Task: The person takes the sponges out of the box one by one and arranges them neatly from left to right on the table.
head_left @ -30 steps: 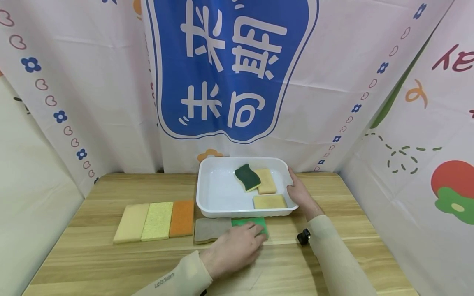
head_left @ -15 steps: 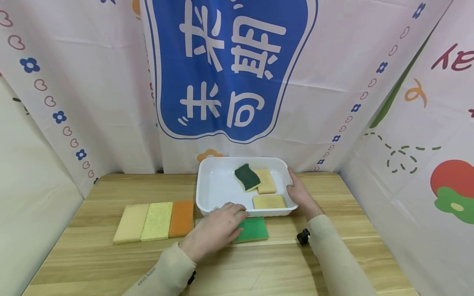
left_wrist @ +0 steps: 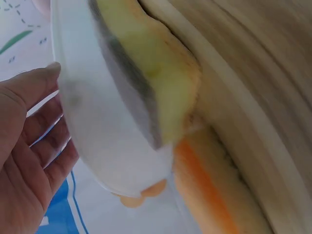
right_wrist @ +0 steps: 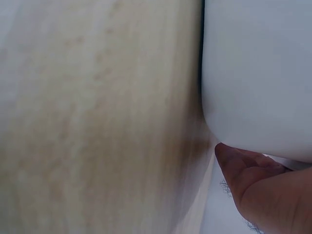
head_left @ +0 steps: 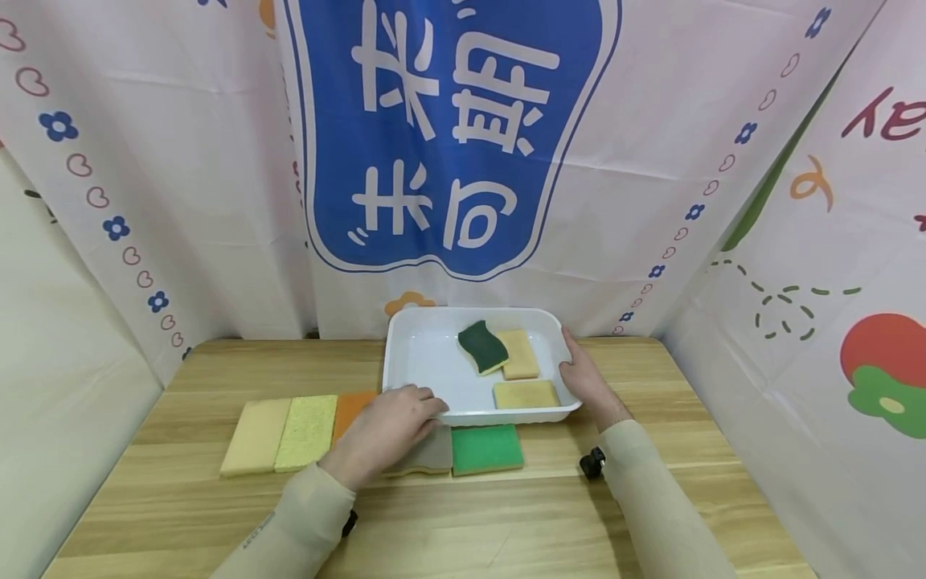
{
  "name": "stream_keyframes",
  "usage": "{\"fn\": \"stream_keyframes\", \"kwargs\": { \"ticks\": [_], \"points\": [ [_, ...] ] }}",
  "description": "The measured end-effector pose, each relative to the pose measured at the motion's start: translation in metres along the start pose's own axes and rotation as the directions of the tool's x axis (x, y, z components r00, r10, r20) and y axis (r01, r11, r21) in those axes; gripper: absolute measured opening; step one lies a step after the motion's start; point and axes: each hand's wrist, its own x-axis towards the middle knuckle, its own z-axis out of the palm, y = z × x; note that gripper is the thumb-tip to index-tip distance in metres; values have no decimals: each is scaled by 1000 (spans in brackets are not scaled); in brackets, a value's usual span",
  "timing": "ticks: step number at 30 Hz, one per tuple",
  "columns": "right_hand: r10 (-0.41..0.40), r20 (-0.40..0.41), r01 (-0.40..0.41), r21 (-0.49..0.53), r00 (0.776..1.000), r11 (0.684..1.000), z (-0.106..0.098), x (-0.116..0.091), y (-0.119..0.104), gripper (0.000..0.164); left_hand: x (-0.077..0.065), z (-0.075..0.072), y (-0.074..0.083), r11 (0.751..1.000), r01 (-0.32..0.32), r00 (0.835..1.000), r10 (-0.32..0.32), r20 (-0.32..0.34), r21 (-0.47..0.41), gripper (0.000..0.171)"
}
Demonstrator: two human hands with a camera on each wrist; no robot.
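Observation:
A white tray [head_left: 434,362] stands at the back of the table, holding a dark green sponge [head_left: 483,346] that overlaps a tan sponge [head_left: 522,354], with a second tan sponge [head_left: 526,394] by the front wall. My right hand [head_left: 587,376] grips the tray's right end; the right wrist view shows its thumb against the outer wall. My left hand [head_left: 387,430] reaches over the front left corner. In the left wrist view, its thumb tip is right at the rim, its fingers loosely extended beyond, partly hidden. Under this hand lie a grey sponge [head_left: 432,452] and an orange sponge [head_left: 352,408], both partly covered.
A green sponge [head_left: 488,449] lies in front of the tray, beside the grey one. To the left, a cream sponge [head_left: 255,438] and a pale yellow sponge [head_left: 307,434] lie side by side. A printed curtain [head_left: 239,281] hangs behind the wooden table [head_left: 463,523].
My left hand has moved left from the green sponge, across the grey one, to the tray's front left corner. My right hand and the tray stay in place.

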Motion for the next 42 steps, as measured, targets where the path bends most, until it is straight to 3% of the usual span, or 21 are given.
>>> {"fn": "stream_keyframes", "kwargs": {
  "ticks": [7,17,20,26,31,36,39,42],
  "points": [
    [-6,-5,6,-12,1000,1000,0,0,0,85,-3,5,-9,997,59,998,-58,36,-40,14],
    [-84,-69,63,-261,994,963,6,5,-2,81,-5,9,-12,994,106,994,-106,18,4,11],
    [-138,-103,90,-380,985,921,8,3,-8,78,-6,9,-12,993,120,993,-120,13,10,11],
    [-295,-117,162,-621,948,767,10,-6,-24,73,-7,5,-11,988,156,987,-156,28,-7,11],
    [-379,-10,265,-698,926,665,9,-11,-42,66,-8,2,-9,984,179,983,-178,43,-22,12],
    [-344,196,375,-709,918,597,10,-17,-59,56,-9,0,-8,980,195,980,-194,47,-24,13],
    [-287,316,427,-692,904,582,11,-21,-66,52,-10,-1,-7,979,202,979,-200,48,-31,14],
    [-245,399,463,-663,883,589,13,-25,-69,48,-10,-2,-6,978,206,978,-204,52,-39,14]
  ]
}}
